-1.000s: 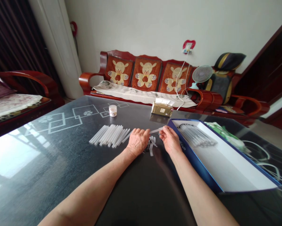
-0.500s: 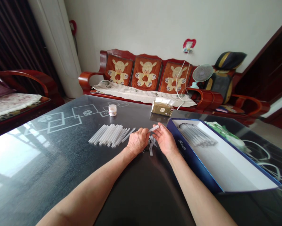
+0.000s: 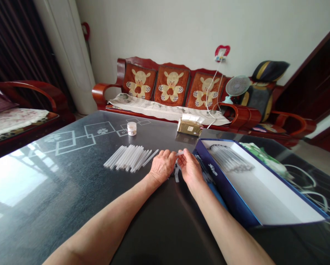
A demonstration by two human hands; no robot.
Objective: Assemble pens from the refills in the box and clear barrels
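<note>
My left hand (image 3: pixel 162 166) is closed, its fingers and thumb pinching one end of a slim translucent white tube (image 3: pixel 179 152). At the other end, my right hand (image 3: pixel 191 168) grips the same tube with its fingertips. Most of the tube is hidden by the fingers. Just below the hands lie small pale strip-like pieces (image 3: pixel 177 176) and some dark bits, partly covered. To the left of my left hand, a row of similar translucent tubes (image 3: pixel 128 157) rests on the dark table (image 3: pixel 79 191).
An open blue box (image 3: pixel 228 193) with a white inside stands at the right, holding many dark-tipped tubes (image 3: pixel 231 158). A tissue pack (image 3: pixel 189 127) and a small round jar (image 3: pixel 131 129) stand farther back. Green-white packaging (image 3: pixel 264 158) and white cables (image 3: pixel 316 195) lie beyond the box.
My right hand has moved slightly left and its fingers have closed in around the tube's end. Less of the tube shows. My left hand has barely moved.
</note>
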